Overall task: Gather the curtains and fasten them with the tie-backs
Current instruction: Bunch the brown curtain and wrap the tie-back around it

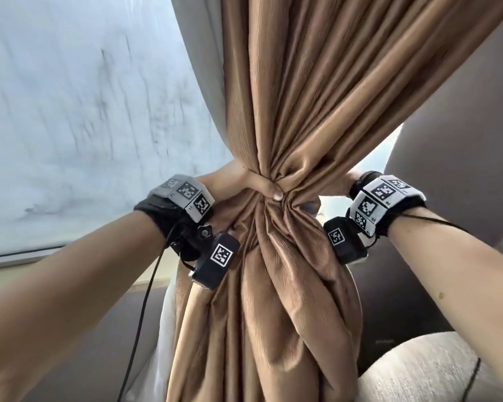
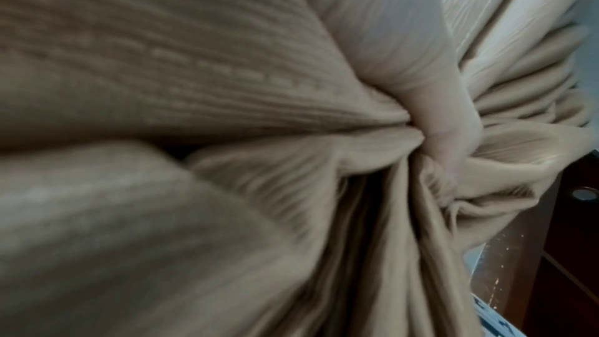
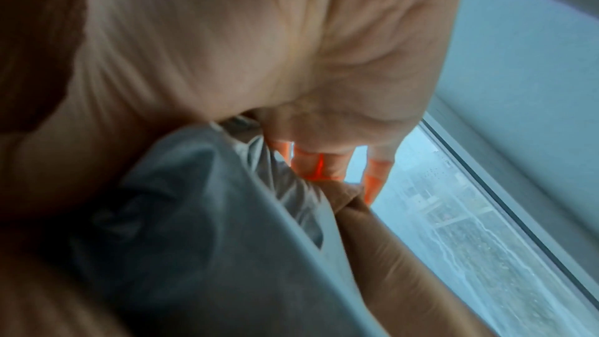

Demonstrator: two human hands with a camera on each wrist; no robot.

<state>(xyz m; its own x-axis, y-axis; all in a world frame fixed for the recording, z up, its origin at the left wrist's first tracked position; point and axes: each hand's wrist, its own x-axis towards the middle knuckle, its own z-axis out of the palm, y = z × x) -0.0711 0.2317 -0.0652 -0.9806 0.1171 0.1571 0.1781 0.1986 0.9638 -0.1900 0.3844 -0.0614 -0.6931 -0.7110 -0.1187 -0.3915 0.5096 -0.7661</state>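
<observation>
A tan ribbed curtain [image 1: 288,111] hangs in the middle, pinched into a narrow waist. My left hand [image 1: 244,184] grips that waist from the left, its thumb [image 1: 275,192] pressed across the front folds. The left wrist view shows that thumb [image 2: 453,122] dug into the bunched curtain [image 2: 227,86]. My right hand [image 1: 344,179] reaches round the waist from the right and is mostly hidden behind the cloth. In the right wrist view its fingers [image 3: 317,163] lie behind the curtain's grey lining [image 3: 194,214], with fabric caught at the palm. No tie-back shows in any view.
A bright window [image 1: 84,126] fills the left, with its sill [image 1: 41,256] below. The window frame [image 3: 486,176] runs close behind my right hand. A pale upholstered seat [image 1: 418,372] sits at the lower right. A black cable [image 1: 145,300] hangs from my left wrist.
</observation>
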